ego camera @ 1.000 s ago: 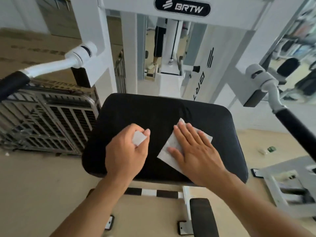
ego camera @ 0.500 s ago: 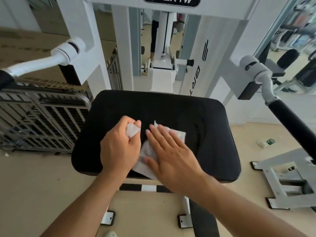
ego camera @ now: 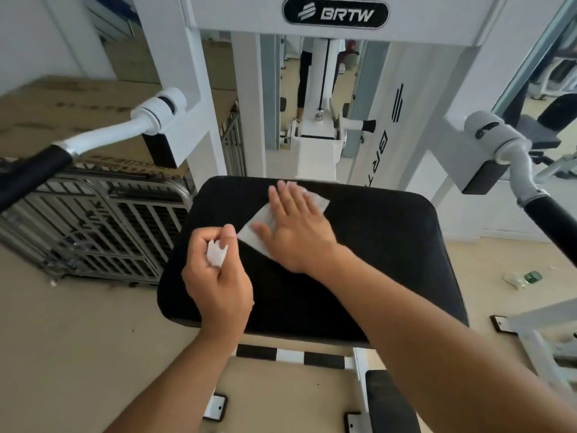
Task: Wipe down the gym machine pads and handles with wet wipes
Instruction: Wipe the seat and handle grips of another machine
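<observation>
While your right hand [ego camera: 295,228] presses flat, fingers straight, thin white wet wipe [ego camera: 259,228] lies spread near far edge of black padded seat cushion [ego camera: 368,245]. Left hand [ego camera: 218,276] pinches small crumpled white wad [ego camera: 216,253], fingers curled round it. Wipe: light, limp, damp, likely bunches; keep palm on centre. Black foam handles, left [ego camera: 29,175] and right [ego camera: 552,215], flank pad, unwiped by look. Grey wire crate [ego camera: 93,226] stands left; white frame upright [ego camera: 315,151] close behind pad limits forward stroke.

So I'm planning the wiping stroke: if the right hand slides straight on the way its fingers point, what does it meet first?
Probably the far edge of the black pad; the right hand, flat on the wipe, is nearly there. Beyond looks like a gap, depth unclear.
</observation>
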The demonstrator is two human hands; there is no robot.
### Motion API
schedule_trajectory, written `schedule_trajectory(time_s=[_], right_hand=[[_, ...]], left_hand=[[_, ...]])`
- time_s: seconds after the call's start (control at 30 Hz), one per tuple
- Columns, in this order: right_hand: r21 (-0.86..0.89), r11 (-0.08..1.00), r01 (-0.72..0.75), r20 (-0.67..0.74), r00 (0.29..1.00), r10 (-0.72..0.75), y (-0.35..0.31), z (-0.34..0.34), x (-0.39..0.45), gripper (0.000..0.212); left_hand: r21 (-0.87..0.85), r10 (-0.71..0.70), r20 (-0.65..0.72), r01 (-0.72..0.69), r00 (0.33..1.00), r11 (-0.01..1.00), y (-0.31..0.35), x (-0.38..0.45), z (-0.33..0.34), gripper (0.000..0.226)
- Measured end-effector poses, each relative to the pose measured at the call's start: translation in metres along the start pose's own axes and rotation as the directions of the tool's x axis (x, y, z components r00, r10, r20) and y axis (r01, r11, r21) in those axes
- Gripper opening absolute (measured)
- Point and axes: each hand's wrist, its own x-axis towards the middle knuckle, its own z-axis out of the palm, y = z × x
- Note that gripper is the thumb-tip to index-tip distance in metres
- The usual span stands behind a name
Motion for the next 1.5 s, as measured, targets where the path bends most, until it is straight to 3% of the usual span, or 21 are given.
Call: schedule_trajectory(time_s=[0.1,0.17,0.23,0.33,0.5,0.6,0.7,0.77,0.83,0.93,1.0,1.07,1.17,1.33,1.43,1.5], right_hand=[[-0.130,0.924,0.359,0.043,0.933,-0.357,-0.042,0.021,-0.063,0.075],[-0.108,0.901,0.420,0.061,0.907,-0.416,-0.027,0.022,-0.084,0.075],[-0.081,0.941,0.329,0.022,0.944,-0.329,0.006,0.012,-0.074,0.074],[-0.033,0.997,0.064,0.002,0.998,-0.064,0.040,-0.007,-0.033,0.079],[0.010,0.994,-0.113,0.003,0.994,0.113,0.001,-0.001,0.027,0.086],[-0.032,0.993,0.111,0.056,0.992,-0.109,-0.039,0.004,0.009,0.084],[-0.109,0.901,0.419,0.070,0.908,-0.414,-0.055,0.021,-0.058,0.078],[-0.085,0.883,0.462,0.080,0.886,-0.456,-0.046,0.025,-0.087,0.075],[-0.095,0.912,0.399,0.102,0.915,-0.390,-0.031,0.021,-0.079,0.078],[-0.105,0.979,0.173,0.060,0.984,-0.167,-0.022,0.002,-0.022,0.083],[-0.064,0.996,0.067,0.048,0.997,-0.064,-0.031,-0.003,0.025,0.085],[-0.055,0.995,0.088,0.054,0.995,-0.085,-0.054,0.000,0.060,0.085],[-0.073,0.977,0.203,0.064,0.978,-0.198,-0.100,0.007,0.083,0.082],[-0.046,0.928,0.370,0.013,0.929,-0.370,-0.125,0.021,0.026,0.076],[-0.023,0.938,0.345,-0.011,0.938,-0.345,-0.110,0.026,-0.036,0.075],[-0.039,0.968,0.248,-0.039,0.968,-0.250,-0.092,0.032,-0.072,0.077]], left_hand=[[-0.059,-0.083,-0.094,0.077,0.992,0.995,-0.007,-0.002,-0.004,0.013],[-0.095,-0.124,-0.126,0.113,0.984,0.989,-0.009,-0.001,-0.005,0.016],[-0.105,-0.140,-0.153,0.125,0.978,0.987,-0.007,-0.001,-0.005,0.016],[-0.092,-0.135,-0.157,0.122,0.978,0.988,-0.003,-0.002,-0.003,0.015],[-0.111,-0.070,-0.174,0.051,0.982,0.993,-0.001,-0.001,-0.002,0.008],[-0.140,-0.115,-0.231,0.084,0.966,0.987,-0.003,0.003,-0.008,0.008],[-0.179,-0.194,-0.276,0.149,0.941,0.973,-0.009,0.010,-0.023,0.007],[-0.142,-0.179,-0.300,0.142,0.937,0.980,-0.015,0.017,-0.041,0.007],[-0.116,-0.179,-0.329,0.148,0.927,0.982,-0.024,0.027,-0.064,0.005],[-0.081,-0.206,-0.378,0.189,0.903,0.979,-0.036,0.040,-0.091,0.022],[-0.075,-0.236,-0.385,0.224,0.892,0.972,-0.040,0.041,-0.100,0.017],[-0.084,-0.266,-0.374,0.253,0.889,0.964,-0.044,0.037,-0.103,0.009],[-0.115,-0.281,-0.375,0.257,0.883,0.960,-0.042,0.035,-0.104,0.019],[-0.128,-0.241,-0.308,0.211,0.920,0.969,-0.035,0.050,-0.106,0.014],[-0.122,-0.214,-0.115,0.200,0.970,0.972,-0.026,0.057,-0.091,0.016],[-0.100,-0.182,0.072,0.188,0.981,0.977,-0.019,0.053,-0.072,0.013]])
